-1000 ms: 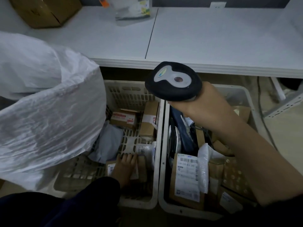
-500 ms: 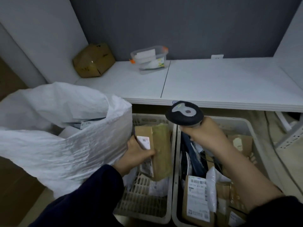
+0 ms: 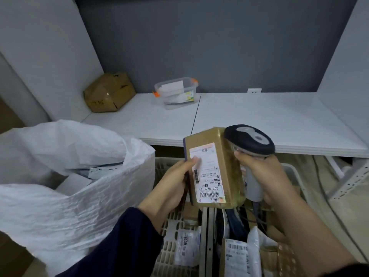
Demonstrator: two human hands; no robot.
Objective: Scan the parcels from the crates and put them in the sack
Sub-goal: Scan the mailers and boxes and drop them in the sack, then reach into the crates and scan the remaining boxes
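The left hand (image 3: 171, 188) gripped a box (image 3: 214, 168), the right hand (image 3: 265, 176) a scanner (image 3: 249, 139) beside it; the sack (image 3: 79, 176) held parcels, both crates (image 3: 173, 246) held more.

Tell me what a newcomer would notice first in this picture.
First, the brown parcel with its white label facing the camera, held in the left hand at the centre, and the black scanner in the right hand just beside its top right corner. Next, the big white sack gaping open at the left, parcels inside. Behind, a dented cardboard box and a clear tub sit on the white shelf.
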